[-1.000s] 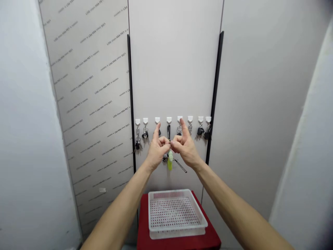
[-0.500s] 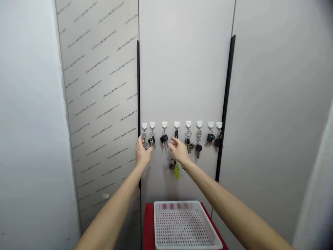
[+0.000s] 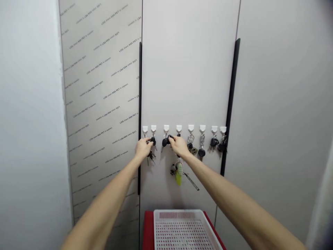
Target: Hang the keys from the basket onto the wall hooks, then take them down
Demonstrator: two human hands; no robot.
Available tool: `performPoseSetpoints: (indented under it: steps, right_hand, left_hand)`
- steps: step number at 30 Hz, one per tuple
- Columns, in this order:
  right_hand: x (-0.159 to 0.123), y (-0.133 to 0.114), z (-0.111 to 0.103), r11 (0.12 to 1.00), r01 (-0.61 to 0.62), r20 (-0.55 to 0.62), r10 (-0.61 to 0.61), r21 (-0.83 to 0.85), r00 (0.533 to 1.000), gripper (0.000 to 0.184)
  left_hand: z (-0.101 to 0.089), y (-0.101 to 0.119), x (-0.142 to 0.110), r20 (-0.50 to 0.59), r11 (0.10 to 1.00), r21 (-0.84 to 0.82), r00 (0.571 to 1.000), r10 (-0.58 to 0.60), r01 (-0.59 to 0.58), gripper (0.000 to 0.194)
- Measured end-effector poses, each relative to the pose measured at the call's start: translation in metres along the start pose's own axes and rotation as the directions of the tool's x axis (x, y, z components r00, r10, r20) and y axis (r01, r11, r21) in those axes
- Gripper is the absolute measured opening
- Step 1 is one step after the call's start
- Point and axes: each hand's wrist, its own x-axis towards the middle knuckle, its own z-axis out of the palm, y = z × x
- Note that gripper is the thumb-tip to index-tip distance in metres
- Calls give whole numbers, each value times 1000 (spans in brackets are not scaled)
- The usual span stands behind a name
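White hooks (image 3: pixel 166 128) hold bunches of keys in a row on a pale panel. My left hand (image 3: pixel 143 148) is closed round the leftmost key bunch (image 3: pixel 151 158), whose keys dangle below the fingers. A black-headed key (image 3: pixel 153 141) on the second hook sits against its thumb and fingertips. Between the fingertips of my right hand (image 3: pixel 180 146) is one black-headed key (image 3: pixel 170 138) beside the third hook's bunch (image 3: pixel 164 142). Behind that hand hangs a black strap, ending lower down in a green and yellow keychain (image 3: pixel 179 170) and a thin dark tag (image 3: pixel 191 182).
Further right hang more key bunches (image 3: pixel 202 152). Black vertical handle strips (image 3: pixel 140 104) edge the panel on both sides. Below, a white perforated basket (image 3: pixel 195 215) stands on a red-covered surface (image 3: pixel 148 229).
Both hands have left the strap of the keychain. The left moved to the leftmost keys and closed on them; the right shifted and pinched a black key. The view shifted too.
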Motion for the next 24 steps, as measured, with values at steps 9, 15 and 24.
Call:
performPoseSetpoints:
  steps: [9,15,24]
  right_hand:
    - [27,-35,-23,983,163,51,-159,-85,986,27]
    - [12,-17,-6,927,371,184,-356,-54,916,23]
    - [16,-19,8,711,648,255,-597,-272,761,21]
  left_hand:
    - [-58,31,42,211,895,406,972,107,-186,25]
    - [-57,26,41,537,903,313,839,88,-294,21]
    - [-77,34,49,469,927,292,880,76,-236,23]
